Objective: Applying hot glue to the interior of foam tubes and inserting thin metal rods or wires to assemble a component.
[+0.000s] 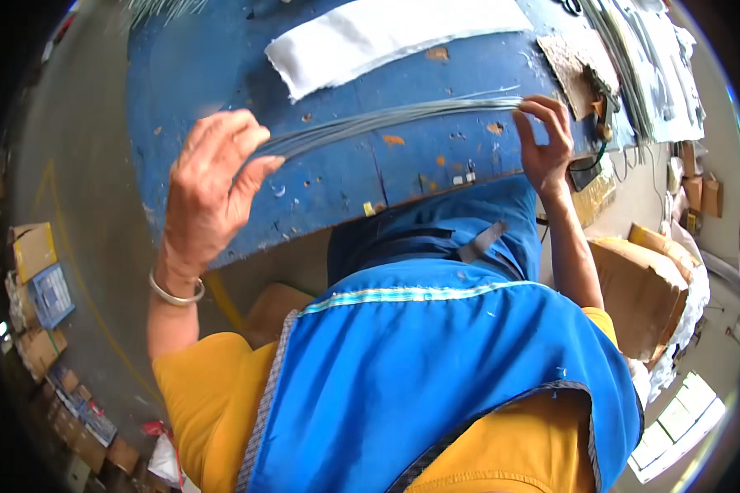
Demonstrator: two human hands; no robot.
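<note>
Over the blue table [222, 66], left hand [210, 185] and right hand [544, 135] each pinch an end of the grey wire bundle [386, 119]; looks light, springy, best gripped near the ends.

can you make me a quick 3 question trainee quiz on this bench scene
1. True or false: both hands hold the same bundle of thin grey wires.
2. What lies on the blue workbench beyond the bundle? A) white cloth strip B) red bucket C) hammer
3. Fill in: the left hand wears a silver ____ at the wrist.

Key:
1. True: the left hand and right hand each pinch one end, and the bundle is stretched between them above the bench.
2. A, the white cloth strip.
3. Bangle.
</note>
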